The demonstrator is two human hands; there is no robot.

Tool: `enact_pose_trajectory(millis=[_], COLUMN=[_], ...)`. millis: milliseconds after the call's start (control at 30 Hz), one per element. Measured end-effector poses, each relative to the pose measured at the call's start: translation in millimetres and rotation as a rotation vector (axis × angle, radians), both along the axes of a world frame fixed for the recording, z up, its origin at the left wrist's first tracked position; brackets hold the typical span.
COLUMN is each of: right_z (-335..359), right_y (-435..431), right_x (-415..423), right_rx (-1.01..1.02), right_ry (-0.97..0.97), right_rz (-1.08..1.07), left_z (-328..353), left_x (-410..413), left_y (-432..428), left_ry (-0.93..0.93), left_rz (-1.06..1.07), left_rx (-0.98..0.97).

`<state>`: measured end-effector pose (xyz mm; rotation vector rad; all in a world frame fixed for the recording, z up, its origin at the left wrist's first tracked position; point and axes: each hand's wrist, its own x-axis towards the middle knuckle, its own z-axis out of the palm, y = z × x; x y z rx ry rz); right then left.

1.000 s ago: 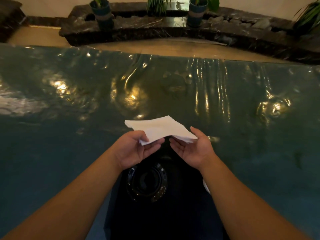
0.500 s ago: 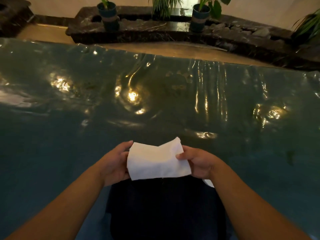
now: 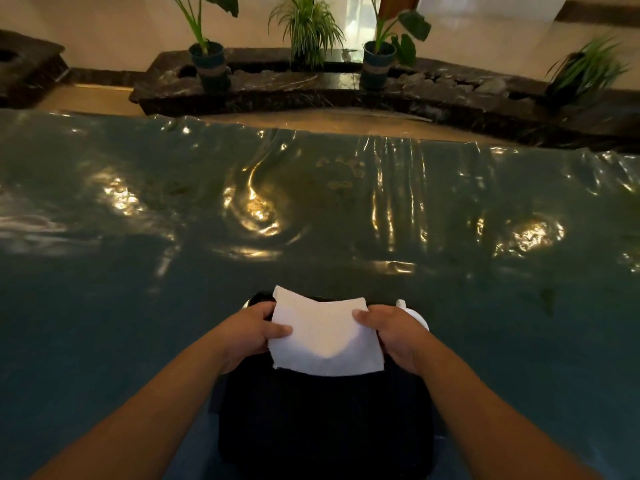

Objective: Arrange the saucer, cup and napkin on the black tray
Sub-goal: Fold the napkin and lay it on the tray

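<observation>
A white paper napkin (image 3: 325, 336) is held flat between my two hands over the far end of the black tray (image 3: 322, 420). My left hand (image 3: 252, 330) pinches its left edge and my right hand (image 3: 394, 332) pinches its right edge. A dark glossy saucer (image 3: 259, 298) peeks out behind my left hand at the tray's far left. Part of a white cup (image 3: 414, 315) shows just behind my right hand. The napkin hides most of the saucer and the tray's far end.
The tray lies on a table under a wrinkled, shiny teal plastic cover (image 3: 138, 289). Beyond the table's far edge runs a dark stone ledge (image 3: 311, 91) with several potted plants (image 3: 207, 64).
Both hands have brought the napkin down and toward me, turning it from an angled hold into a flat spread over the tray. The saucer, plainly seen earlier, is now mostly covered.
</observation>
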<state>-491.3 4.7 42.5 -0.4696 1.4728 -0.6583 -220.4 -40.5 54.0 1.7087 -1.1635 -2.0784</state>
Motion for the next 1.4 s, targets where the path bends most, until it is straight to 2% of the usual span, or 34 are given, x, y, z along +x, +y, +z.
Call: enact_pose_trajectory(millis=[200,333,400,500,600,733,900,1033,1167,1300,1400], right_z=[30,48,52,58,61,44,10,-21,-39,-52,-53], right_y=[21,35,42,51,60,81,111,131,137,135,139], right_x=[-17,-32,-39,-40,-33,-26,-18,-13,-5,1,4], right_rx=[-0.072,-0.124,-0.126,-0.129,-0.1,-0.083,-0.021,0.044,0.105,0.154,0.086], right_ry=[0.11,0.233,0.18,0.093,0.003,0.078,0.245,0.291,0.375,0.493,0.722], right_rz=[-0.067,-0.079,-0.056,-0.026,-0.07,-0.145,-0.014,0.128,0.211,0.335,0.48], left_z=[27,36,38,42,41,19,-16,-39,-55,-71,-70], left_x=[-10,-11,-9,-12,-17,-20,-11,-2,-1,3,9], left_y=[10,17,19,25,38,63,100,124,134,136,138], left_ry=[0.014,-0.079,-0.072,0.036,0.085,-0.093,-0.115,-0.236,-0.309,-0.529,-0.635], left_rz=[0.177,0.136,0.13,0.191,0.24,0.323,0.237,0.082,0.104,-0.101,-0.131], left_rx=[-0.089,-0.186,-0.174,-0.086,-0.044,-0.098,-0.032,-0.028,0.007,-0.15,-0.311])
